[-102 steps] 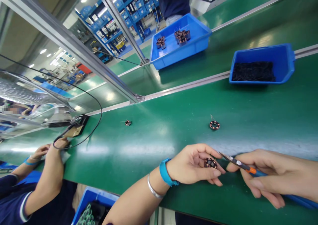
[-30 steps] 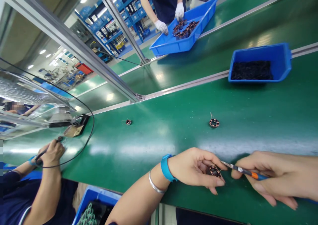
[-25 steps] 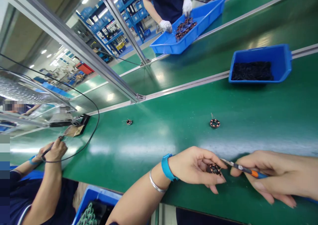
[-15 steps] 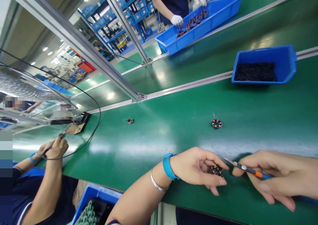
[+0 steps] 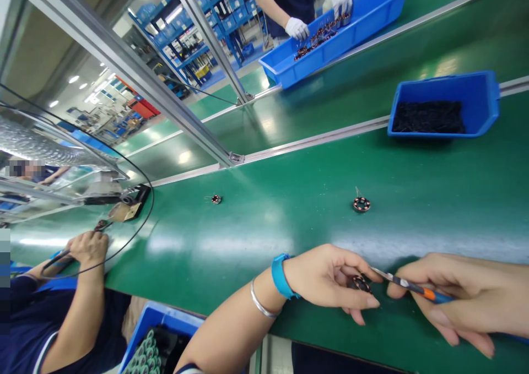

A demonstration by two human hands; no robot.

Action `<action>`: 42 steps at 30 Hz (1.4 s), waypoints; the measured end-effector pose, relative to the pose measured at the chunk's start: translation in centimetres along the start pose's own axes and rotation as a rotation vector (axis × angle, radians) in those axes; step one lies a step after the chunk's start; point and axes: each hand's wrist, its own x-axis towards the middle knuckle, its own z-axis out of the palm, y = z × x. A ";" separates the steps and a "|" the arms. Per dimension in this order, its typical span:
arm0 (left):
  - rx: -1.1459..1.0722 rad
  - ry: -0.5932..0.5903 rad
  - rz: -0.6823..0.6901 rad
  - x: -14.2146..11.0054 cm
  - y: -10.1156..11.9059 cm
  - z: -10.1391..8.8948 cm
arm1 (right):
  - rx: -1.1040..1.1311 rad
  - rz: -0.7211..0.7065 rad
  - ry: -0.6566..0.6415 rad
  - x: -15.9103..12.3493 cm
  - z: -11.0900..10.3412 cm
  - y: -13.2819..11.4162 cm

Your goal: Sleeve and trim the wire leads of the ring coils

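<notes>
My left hand (image 5: 326, 277) pinches a small ring-shaped stator coil (image 5: 361, 283) with copper windings, partly covered by the fingers. From the right, my right hand (image 5: 467, 294) grips slim pliers (image 5: 417, 290) with orange and blue handles. Their pointed metal tip lies close to the left fingertips and the coil; whether it touches cannot be made out. Beyond my hands, a second stator coil (image 5: 361, 204) with upright wire ends rests on the green table (image 5: 281, 220). Further left lies another stator coil (image 5: 216, 199).
A blue bin (image 5: 481, 107) of black pieces stands at the back right. Across the rail, a co-worker's gloved hands reach into a long blue tray (image 5: 285, 76) of coils. Another co-worker's hand (image 5: 91, 247) works at the left. A blue crate (image 5: 176, 314) sits below the table's front edge.
The pliers' tip has shifted slightly toward my left fingertips. At the left, the co-worker's hands and the black cable have moved. The gloved hands over the tray have shifted slightly.
</notes>
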 end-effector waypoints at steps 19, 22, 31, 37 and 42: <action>0.094 0.054 0.065 -0.2 -0.2 -0.1 | -0.059 -0.047 0.130 -0.5 0.4 -0.4; 0.113 0.067 0.076 -0.2 -0.5 -0.3 | -0.076 -0.067 0.160 -0.4 0.2 -0.4; 0.576 0.473 0.475 -1.3 0.5 -0.8 | 0.054 -0.335 0.497 0.0 -0.9 -3.8; 1.070 1.156 0.643 -6.6 -1.5 -7.0 | 0.095 -0.365 0.625 -0.2 -1.5 -4.0; 1.166 1.523 0.786 -7.0 -1.4 -7.5 | 0.125 -0.365 0.600 0.1 -1.1 -4.4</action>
